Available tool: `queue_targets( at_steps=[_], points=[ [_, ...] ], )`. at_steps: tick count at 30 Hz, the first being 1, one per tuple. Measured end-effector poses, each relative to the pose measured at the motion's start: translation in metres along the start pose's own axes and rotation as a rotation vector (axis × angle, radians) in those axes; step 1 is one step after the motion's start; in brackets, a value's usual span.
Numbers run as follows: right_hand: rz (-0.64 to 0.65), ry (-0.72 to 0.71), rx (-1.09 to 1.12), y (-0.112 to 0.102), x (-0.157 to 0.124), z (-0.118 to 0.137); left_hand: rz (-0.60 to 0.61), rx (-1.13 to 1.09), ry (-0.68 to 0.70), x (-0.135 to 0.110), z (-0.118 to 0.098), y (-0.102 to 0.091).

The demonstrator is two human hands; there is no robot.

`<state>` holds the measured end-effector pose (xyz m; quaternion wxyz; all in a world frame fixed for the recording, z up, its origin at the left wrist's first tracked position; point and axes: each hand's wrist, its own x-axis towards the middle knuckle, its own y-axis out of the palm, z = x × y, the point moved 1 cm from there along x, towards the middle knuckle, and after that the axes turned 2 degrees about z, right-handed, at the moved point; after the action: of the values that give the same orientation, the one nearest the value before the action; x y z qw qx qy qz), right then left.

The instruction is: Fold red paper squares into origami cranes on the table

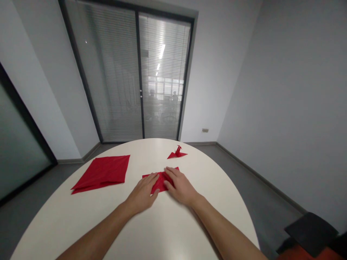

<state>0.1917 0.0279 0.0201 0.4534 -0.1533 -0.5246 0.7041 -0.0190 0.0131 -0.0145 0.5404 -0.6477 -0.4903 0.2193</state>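
Note:
A red sheet of paper [160, 181], partly folded, lies on the white round table [162, 224] in front of me. My left hand [142, 194] lies flat on its left part, fingers stretched out. My right hand [180, 186] presses down on its right part, fingers extended and together. Both hands touch the paper and partly hide it.
A stack of flat red paper sheets [104, 172] lies at the left of the table. A small folded red paper crane [177, 152] stands near the far edge. A glass door with blinds [141, 79] is behind the table. A dark chair part [311, 231] shows at bottom right.

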Motion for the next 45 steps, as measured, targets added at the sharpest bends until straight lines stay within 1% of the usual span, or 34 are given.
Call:
queue_targets(
  at_steps=[1, 3, 5, 7, 12, 20, 24, 29, 31, 36, 38, 42, 45],
  points=[
    [0.075, -0.020, 0.014, 0.004, -0.001, 0.004, 0.012, 0.006, 0.007, 0.000, 0.000, 0.000],
    [0.197, -0.001, 0.026, 0.010, -0.002, 0.008, 0.042, 0.028, 0.004, 0.000, 0.000, -0.001],
    [0.257, 0.035, 0.026, 0.013, -0.003, 0.007, 0.064, 0.057, -0.012, 0.000, 0.000, 0.001],
    [0.270, 0.061, 0.021, 0.012, -0.003, 0.005, 0.066, 0.085, -0.030, 0.000, 0.001, 0.002],
    [0.258, 0.116, 0.001, 0.008, -0.002, -0.001, 0.051, 0.137, -0.062, -0.001, 0.001, 0.004],
    [0.225, 0.046, 0.031, 0.000, -0.005, -0.018, -0.020, 0.117, -0.050, -0.002, 0.002, 0.004],
    [0.214, 0.057, 0.026, -0.001, -0.005, -0.021, -0.014, 0.133, -0.070, -0.001, -0.001, 0.002],
    [0.192, 0.096, -0.034, -0.004, -0.004, -0.025, -0.001, 0.155, -0.091, -0.003, -0.007, -0.006],
    [0.153, 0.073, -0.056, -0.008, -0.003, -0.025, -0.013, 0.144, -0.086, -0.004, -0.009, -0.008],
    [0.067, -0.113, -0.055, -0.015, -0.001, -0.016, -0.026, 0.157, -0.079, -0.004, -0.011, -0.010],
    [0.050, -0.154, -0.037, -0.015, 0.000, -0.013, -0.035, 0.171, -0.085, -0.004, -0.011, -0.010],
    [0.011, -0.178, 0.025, -0.016, 0.002, -0.015, -0.075, 0.161, -0.040, -0.003, -0.012, -0.010],
    [-0.030, -0.163, 0.078, -0.015, 0.004, -0.023, -0.139, 0.114, 0.011, -0.002, -0.015, -0.013]
  ],
)
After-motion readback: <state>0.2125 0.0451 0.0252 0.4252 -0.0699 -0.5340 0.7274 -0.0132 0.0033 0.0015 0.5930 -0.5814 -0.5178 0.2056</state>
